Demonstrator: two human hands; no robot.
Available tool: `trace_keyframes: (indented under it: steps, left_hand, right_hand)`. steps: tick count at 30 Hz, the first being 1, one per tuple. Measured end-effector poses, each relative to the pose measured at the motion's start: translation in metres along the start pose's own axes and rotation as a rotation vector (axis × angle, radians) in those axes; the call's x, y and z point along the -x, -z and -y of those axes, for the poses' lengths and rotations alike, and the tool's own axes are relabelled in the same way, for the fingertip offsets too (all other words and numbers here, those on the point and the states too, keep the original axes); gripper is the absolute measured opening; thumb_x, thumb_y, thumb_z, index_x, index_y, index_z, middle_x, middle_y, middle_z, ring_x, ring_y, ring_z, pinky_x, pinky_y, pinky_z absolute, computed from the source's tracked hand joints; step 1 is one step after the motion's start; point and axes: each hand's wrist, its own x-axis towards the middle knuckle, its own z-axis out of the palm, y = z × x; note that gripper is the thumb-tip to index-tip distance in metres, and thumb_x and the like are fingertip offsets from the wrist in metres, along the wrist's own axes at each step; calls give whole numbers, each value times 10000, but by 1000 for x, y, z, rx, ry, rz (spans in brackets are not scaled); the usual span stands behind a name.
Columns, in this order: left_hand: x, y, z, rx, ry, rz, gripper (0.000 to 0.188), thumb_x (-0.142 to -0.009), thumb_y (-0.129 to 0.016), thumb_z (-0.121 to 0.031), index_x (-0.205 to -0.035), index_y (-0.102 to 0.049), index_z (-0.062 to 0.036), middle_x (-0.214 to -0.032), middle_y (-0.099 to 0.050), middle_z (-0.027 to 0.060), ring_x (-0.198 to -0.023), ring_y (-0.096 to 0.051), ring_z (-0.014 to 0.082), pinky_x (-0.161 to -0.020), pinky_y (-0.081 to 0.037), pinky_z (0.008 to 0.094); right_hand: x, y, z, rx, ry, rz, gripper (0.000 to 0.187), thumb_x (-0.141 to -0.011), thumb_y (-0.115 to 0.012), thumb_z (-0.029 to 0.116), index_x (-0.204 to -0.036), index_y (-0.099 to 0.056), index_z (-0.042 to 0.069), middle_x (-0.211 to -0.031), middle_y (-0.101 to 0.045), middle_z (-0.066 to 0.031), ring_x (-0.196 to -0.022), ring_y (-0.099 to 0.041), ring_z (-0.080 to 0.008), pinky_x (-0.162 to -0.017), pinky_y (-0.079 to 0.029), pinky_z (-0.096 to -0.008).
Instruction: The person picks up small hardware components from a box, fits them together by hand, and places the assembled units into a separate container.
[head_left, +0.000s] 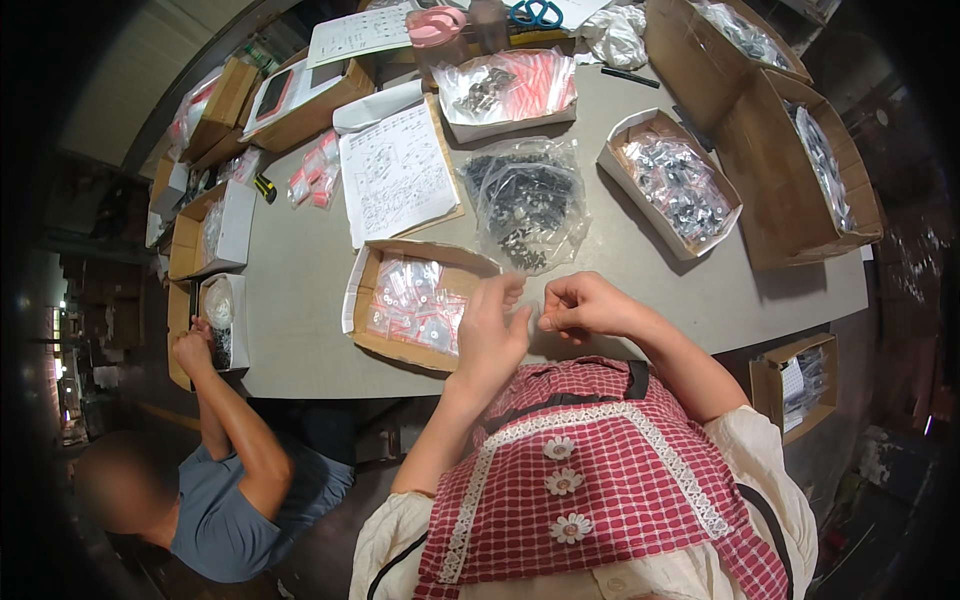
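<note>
Grey counter (290, 290): left hand (493, 328) half-open, right hand (588, 304) loosely curled, contents unclear; plastic hardware bag (530, 200) at 12 o'clock, cardboard tray (400, 351) at 9; diagram sheet (396, 175), 10–11 o'clock, print illegible.

A packing workshop, judging by the grey worktable (290, 300), cardboard boxes (785, 230), bagged small parts (415, 285) and diagram sheet (395, 170)

Colour specification: the table (290, 310) is plain grey. The plastic bag (568, 236) is clear; its small parts (525, 190) are black. The near box (402, 350) is brown; the packets (440, 325) inside are clear with red bands. The sheet (395, 170) is white with dark line drawings. The far-side cup lid (437, 27) is pink. The cutter (264, 188) is yellow and black. The apron (620, 505) is red-and-white check with white lace (678, 470). The co-worker's shirt (225, 530), left, is blue-grey.
</note>
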Motion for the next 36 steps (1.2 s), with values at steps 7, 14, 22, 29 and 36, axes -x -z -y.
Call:
trace_keyframes:
  steps: [7,14,22,29,36]
  left_hand:
    - [-6,11,-4,200,265,393,158,-953,-664,-168,-931,-662,-12,-717,-651,28,-667,-596,71,-634,-474,236]
    - [6,1,-7,341,329,269,152,-891,-697,-128,-833,-629,-5,-696,-622,30,-656,-592,83,-604,-467,246]
    - [-3,-9,-7,-205,-286,-117,299,-753,-746,-110,-1022,-656,-14,-905,-680,145,-811,-653,334,-734,-525,375]
    - [-1,-12,15,-105,-188,-21,365,-796,-795,-137,-1122,-675,-26,-999,-708,144,-886,-675,319,-763,-531,378]
    - [-1,-15,15,-79,-172,1,342,-809,-810,-187,-1087,-677,-40,-988,-717,133,-871,-688,321,-748,-534,390]
  right_hand:
    - [1,-3,-14,-66,172,15,230,-895,-759,170,-776,-605,48,-639,-598,23,-527,-527,-56,-485,-393,-211]
    - [6,-9,-11,-82,162,-117,212,-864,-691,160,-716,-607,33,-626,-607,-7,-539,-556,-97,-508,-416,-270]
    - [-2,-20,-15,361,324,-568,214,-809,-669,220,-730,-623,26,-611,-600,-117,-527,-557,-229,-539,-458,-323]
    - [-24,3,-22,96,222,-396,207,-890,-681,216,-808,-668,27,-679,-656,-142,-588,-641,-279,-567,-491,-363]
    - [-66,21,-38,1047,475,-468,328,-769,-671,86,-1094,-628,63,-959,-594,-139,-964,-613,-357,-794,-524,-447]
